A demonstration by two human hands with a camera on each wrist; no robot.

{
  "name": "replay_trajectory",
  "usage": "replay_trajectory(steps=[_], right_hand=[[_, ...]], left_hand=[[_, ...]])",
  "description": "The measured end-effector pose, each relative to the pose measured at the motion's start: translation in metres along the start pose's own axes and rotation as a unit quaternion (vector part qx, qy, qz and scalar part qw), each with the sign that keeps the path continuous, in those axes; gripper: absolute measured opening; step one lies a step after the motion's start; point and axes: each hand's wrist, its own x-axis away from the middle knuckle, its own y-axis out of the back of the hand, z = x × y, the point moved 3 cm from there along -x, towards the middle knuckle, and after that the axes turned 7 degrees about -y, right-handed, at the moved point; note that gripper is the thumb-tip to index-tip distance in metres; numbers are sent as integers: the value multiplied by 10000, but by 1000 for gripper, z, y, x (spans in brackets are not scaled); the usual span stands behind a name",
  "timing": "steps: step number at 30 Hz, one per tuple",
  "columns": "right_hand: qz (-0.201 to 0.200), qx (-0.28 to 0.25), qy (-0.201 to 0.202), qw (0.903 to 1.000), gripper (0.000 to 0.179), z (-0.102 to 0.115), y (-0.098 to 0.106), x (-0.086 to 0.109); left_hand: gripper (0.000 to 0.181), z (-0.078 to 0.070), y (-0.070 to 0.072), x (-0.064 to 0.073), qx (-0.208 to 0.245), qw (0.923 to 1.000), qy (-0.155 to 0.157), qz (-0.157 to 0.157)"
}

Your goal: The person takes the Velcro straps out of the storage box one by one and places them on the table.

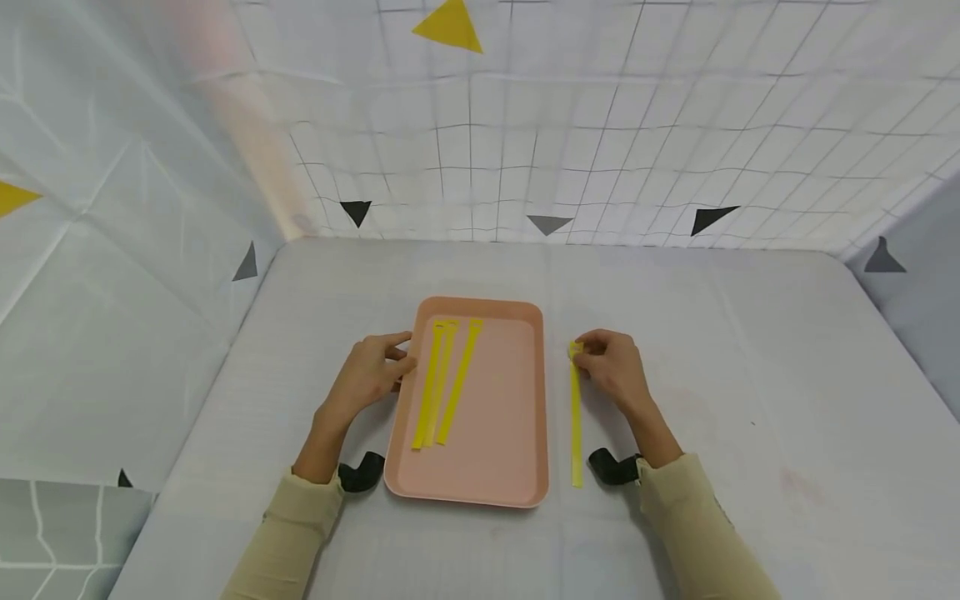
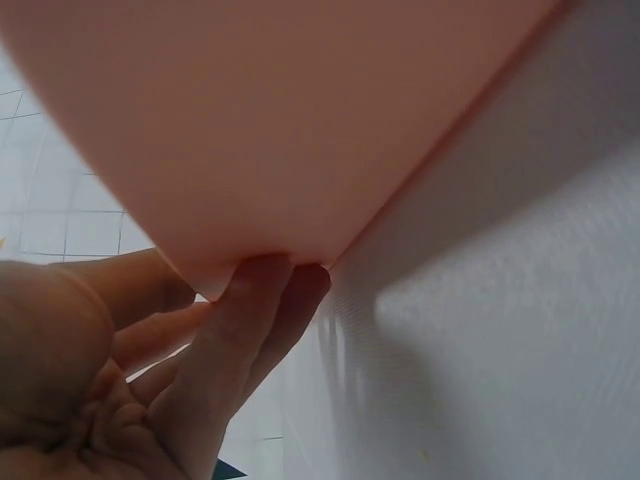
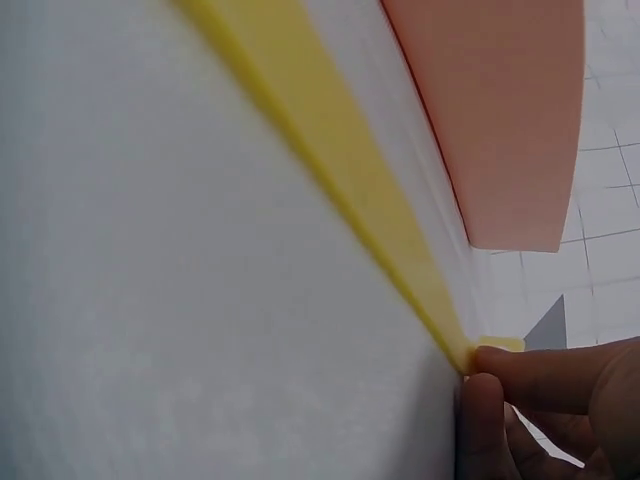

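Observation:
A pink rectangular tray (image 1: 498,400) lies on the table with three yellow cable straps (image 1: 459,383) toward its left side, their slotted heads at the far end. My left hand (image 1: 367,371) holds the tray's left edge, fingertips at the rim and against the outer wall in the left wrist view. To the right of the tray, a separate yellow cable strap (image 1: 576,425) stretches toward the near side of the table. Thumb and fingers of my right hand (image 1: 611,362) pinch it at its slotted head. In the right wrist view the strap (image 3: 350,180) runs away from the pinch.
Black curved pieces (image 1: 362,472) show at both wrists, the right one (image 1: 613,467) close beside the strap. The white-covered table (image 1: 750,375) meets a gridded white backdrop (image 1: 570,125) with black, grey and yellow triangles.

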Motion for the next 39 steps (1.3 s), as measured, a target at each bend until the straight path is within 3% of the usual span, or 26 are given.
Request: replay_trajectory(steps=[8, 18, 32, 39], right_hand=[[-23, 586, -43, 9983, 24, 5, 1, -3], [-110, 663, -108, 9977, 31, 3, 2, -2], [-136, 483, -147, 9986, 31, 4, 2, 2], [19, 75, -359, 9993, 34, 3, 2, 5]], left_hand=[[51, 3, -1, -1, 108, 9999, 1, 28], [52, 2, -1, -2, 142, 9999, 68, 32], [52, -1, -1, 1, 114, 9999, 79, 12], [52, 0, -1, 0, 106, 9999, 73, 0]])
